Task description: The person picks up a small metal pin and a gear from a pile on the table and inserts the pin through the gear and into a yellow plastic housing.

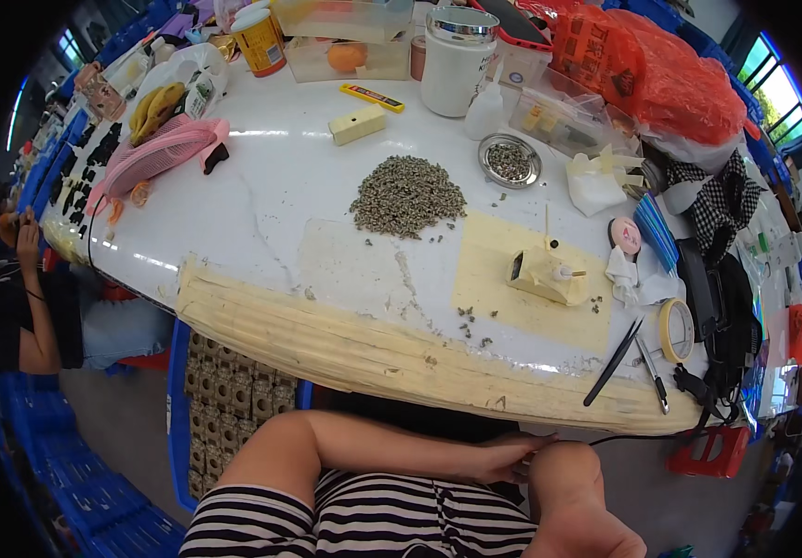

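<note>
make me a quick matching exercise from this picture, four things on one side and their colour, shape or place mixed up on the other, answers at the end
Things:
1. bananas
2. large pile of small pieces
3. roll of tape
4. large plastic bag

Descriptions:
a. bright red, far right
b. ring-shaped
c. yellow, toward the left
d. heaped near the middle of the table

Right pairs: 1-c, 2-d, 3-b, 4-a

Bright window, grey floor
</note>
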`<state>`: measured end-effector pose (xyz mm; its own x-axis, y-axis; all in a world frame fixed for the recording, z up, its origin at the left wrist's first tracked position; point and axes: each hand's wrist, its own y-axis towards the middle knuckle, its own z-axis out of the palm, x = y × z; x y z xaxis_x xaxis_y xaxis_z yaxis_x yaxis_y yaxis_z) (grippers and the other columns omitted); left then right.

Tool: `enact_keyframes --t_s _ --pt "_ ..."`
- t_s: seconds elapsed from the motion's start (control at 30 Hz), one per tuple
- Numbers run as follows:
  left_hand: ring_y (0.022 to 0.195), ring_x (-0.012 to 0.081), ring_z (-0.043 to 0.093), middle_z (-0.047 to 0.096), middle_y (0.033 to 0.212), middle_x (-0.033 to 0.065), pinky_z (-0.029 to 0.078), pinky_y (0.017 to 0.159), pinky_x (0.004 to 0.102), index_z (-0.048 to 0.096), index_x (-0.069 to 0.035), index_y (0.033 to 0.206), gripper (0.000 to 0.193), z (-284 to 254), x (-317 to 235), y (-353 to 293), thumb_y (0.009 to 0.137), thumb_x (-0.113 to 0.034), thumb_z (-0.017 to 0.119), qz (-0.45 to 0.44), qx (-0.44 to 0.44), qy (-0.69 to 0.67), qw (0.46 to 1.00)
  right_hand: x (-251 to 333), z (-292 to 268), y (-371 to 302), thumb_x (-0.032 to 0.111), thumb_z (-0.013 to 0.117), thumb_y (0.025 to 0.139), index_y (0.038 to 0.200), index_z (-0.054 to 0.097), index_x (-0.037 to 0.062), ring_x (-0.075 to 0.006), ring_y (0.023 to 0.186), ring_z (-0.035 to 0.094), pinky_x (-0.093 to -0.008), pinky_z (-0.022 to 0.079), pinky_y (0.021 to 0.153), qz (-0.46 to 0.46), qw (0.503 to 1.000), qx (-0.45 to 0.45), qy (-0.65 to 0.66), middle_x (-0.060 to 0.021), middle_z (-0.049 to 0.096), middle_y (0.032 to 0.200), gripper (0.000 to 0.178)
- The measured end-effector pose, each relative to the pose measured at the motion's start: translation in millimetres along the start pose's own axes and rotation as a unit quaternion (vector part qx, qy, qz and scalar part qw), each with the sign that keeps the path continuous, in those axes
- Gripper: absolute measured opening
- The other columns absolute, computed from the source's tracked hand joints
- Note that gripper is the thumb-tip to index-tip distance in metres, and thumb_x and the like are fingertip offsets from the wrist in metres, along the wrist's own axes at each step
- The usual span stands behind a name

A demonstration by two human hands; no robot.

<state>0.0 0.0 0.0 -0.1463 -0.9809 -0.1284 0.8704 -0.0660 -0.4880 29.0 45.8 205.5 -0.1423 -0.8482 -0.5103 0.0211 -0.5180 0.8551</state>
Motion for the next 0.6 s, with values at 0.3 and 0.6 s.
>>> enact_keyframes --t_s 0.3,0.6 --pt "0.121 0.0153 0.056 0.059 0.132 0.0089 0.048 0.102 0.0334 0.052 -0.007 0.138 0.061 2.3 -4.1 0.6 0.096 -0.05 0.065 0.027 -0.004 0.072 0.997 -2.5 -1.1 3.2 0.005 0.07 0.082 0.07 0.063 0.0066 -0.0054 0.059 0.056 -0.0185 0.043 0.057 0.008 1.0 0.013 0.012 0.0042 0.058 0.065 0.014" --pt "0.118 0.0158 0.058 0.062 0.128 0.0088 0.049 0.098 0.0328 0.052 -0.007 0.138 0.064 -3.6 -0.7 6.8 0.094 -0.05 0.069 0.001 -0.011 0.028 1.0 -2.2 4.2 2.5 0.006 0.07 0.083 0.07 0.062 0.0065 -0.0051 0.06 0.055 -0.0184 0.043 0.057 0.005 1.0 -0.006 -0.006 0.0039 0.057 0.066 0.015"
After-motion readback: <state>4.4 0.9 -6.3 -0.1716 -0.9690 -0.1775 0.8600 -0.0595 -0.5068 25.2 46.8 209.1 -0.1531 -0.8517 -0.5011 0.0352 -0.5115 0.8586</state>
